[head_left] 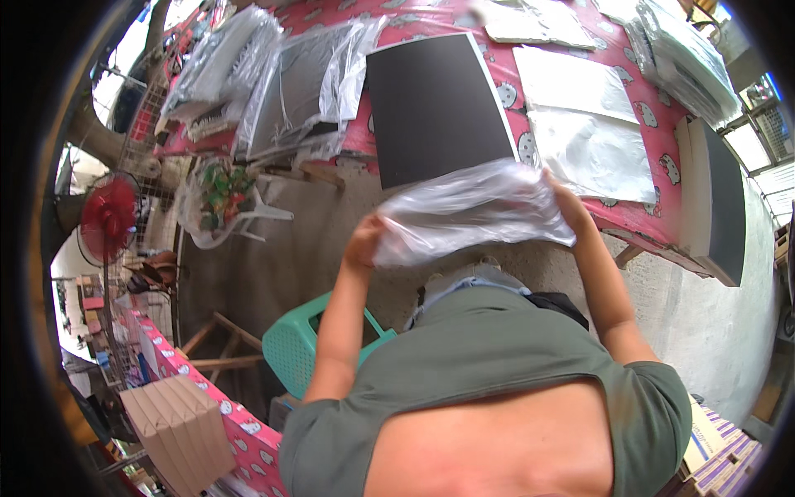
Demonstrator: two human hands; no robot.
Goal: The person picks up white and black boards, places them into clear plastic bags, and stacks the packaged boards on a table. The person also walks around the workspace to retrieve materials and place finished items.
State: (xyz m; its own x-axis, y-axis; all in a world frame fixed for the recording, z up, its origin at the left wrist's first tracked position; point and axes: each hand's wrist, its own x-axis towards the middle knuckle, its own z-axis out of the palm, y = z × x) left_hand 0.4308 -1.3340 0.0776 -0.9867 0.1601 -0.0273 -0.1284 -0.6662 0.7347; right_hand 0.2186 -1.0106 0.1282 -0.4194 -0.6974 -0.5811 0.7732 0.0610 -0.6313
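Note:
A clear plastic bag is stretched between my two hands in front of my body, its open side sagging between them. My left hand grips its left end, fingers closed on the film. At the other end my right hand holds it, with the fingers partly covered by plastic. Just beyond the bag lies a flat black board with a pale edge, and the bag overlaps its near end. To the right of the board, white sheets in plastic lie on the table.
A pink patterned cloth covers the table. Plastic-wrapped boards and bundles sit on its left, more packs at far right. A thick black-faced block stands at the right edge. A green stool is beside my left arm.

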